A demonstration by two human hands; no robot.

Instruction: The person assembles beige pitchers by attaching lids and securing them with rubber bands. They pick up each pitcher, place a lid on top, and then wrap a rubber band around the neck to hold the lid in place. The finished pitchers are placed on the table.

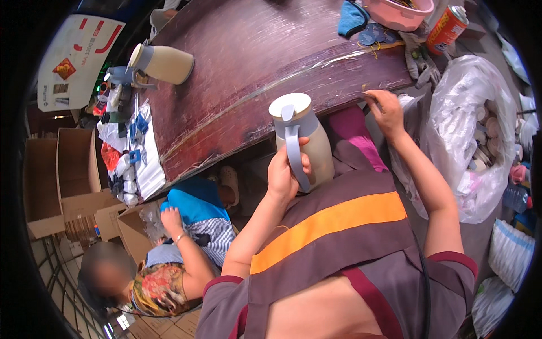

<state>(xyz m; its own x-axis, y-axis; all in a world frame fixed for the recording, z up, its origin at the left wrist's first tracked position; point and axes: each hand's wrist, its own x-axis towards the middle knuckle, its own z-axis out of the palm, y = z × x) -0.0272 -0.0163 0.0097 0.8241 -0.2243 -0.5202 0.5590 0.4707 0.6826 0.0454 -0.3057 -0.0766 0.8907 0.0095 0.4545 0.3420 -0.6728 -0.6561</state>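
Observation:
My left hand (280, 177) is closed round the grey handle of a cream vacuum jug (320, 148), which has a grey collar and a pale round lid. The jug stands nearly upright above my lap, just in front of the table edge. At the table's front edge, my right hand (387, 116) is closed in a pinch, apart from the jug. Something thin seems to stick out at its fingertips, too small to name. A second cream vacuum jug (169, 64) with a grey collar and handle is on the dark red wooden table (237, 62), at the left.
A pink basin (402, 20), blue cloth (353, 18), glove (419, 59) and orange spray can (446, 29) sit at the table's right end. Beside my right arm is a clear plastic bag (457, 130) of small round parts. A seated person (164, 282) and cardboard boxes (76, 164) are at left.

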